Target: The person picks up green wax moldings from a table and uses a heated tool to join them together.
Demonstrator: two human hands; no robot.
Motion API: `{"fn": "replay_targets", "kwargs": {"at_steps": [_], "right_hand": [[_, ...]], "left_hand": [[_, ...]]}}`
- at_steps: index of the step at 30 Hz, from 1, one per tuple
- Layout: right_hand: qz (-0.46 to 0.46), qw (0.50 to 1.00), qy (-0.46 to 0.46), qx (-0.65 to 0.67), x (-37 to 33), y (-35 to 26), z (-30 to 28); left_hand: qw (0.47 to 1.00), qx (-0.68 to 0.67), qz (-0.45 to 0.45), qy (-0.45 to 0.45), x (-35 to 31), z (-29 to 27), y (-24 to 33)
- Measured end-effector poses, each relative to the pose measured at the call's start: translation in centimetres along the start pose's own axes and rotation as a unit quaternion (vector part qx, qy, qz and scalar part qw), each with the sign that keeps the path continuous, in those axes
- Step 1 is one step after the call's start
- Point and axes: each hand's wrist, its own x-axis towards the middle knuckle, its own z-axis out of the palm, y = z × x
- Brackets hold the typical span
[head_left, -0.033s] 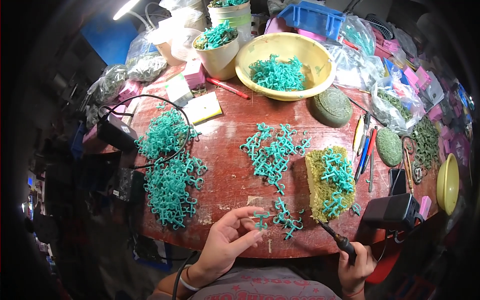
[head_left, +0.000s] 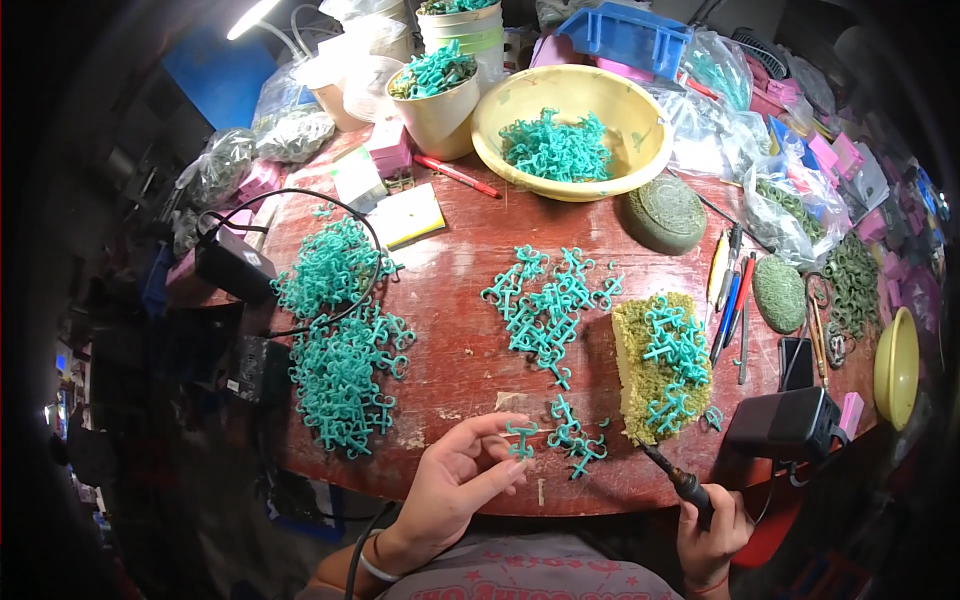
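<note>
My left hand (head_left: 462, 478) pinches a small teal piece with curled ends (head_left: 521, 438) between thumb and fingers, above the table's near edge. In my right hand (head_left: 716, 540) is a soldering iron (head_left: 690, 489) with a black handle and a cord. Its tip points up and left, close to the lower edge of a yellow-green sponge-like block (head_left: 632, 375); whether they touch I cannot tell. Several teal pieces (head_left: 676, 345) lie on top of the block. Between the left hand and the block is a small cluster of similar pieces (head_left: 578, 440), with a larger cluster (head_left: 545, 310) beyond it.
Heaped teal pieces (head_left: 340, 380) cover the left side, with a black cable (head_left: 378, 240) looping over them. A yellow bowl (head_left: 640, 160) and a filled white bucket (head_left: 440, 120) stand at the back. Pens (head_left: 738, 290), a green stone (head_left: 664, 214) and a black box (head_left: 785, 424) are at right.
</note>
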Motion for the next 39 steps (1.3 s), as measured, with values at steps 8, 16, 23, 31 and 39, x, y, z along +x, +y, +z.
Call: {"fn": "replay_targets", "kwargs": {"at_steps": [8, 16, 23, 31, 39], "right_hand": [[0.007, 1.000, -0.019, -0.005, 0.1, 0.0, 0.0], [0.003, 1.000, -0.012, -0.008, 0.1, 0.1, 0.2], [0.029, 0.998, -0.005, 0.061, 0.6, -0.8, 1.0], [0.025, 0.997, -0.004, 0.071, 0.7, -0.7, 1.3], [0.026, 0.996, -0.011, 0.082, 0.7, -0.9, 1.3]], "left_hand": [[0.999, -0.025, -0.031, -0.004, 0.1, -0.1, 0.2], [0.998, -0.046, -0.038, -0.028, 0.2, -0.5, 0.1], [0.981, -0.144, 0.007, -0.133, 0.3, -2.0, -0.5], [0.995, -0.080, -0.008, -0.061, 2.4, -0.5, 1.0], [0.928, 0.329, 0.172, 0.038, 4.5, 2.1, 1.6]]}}
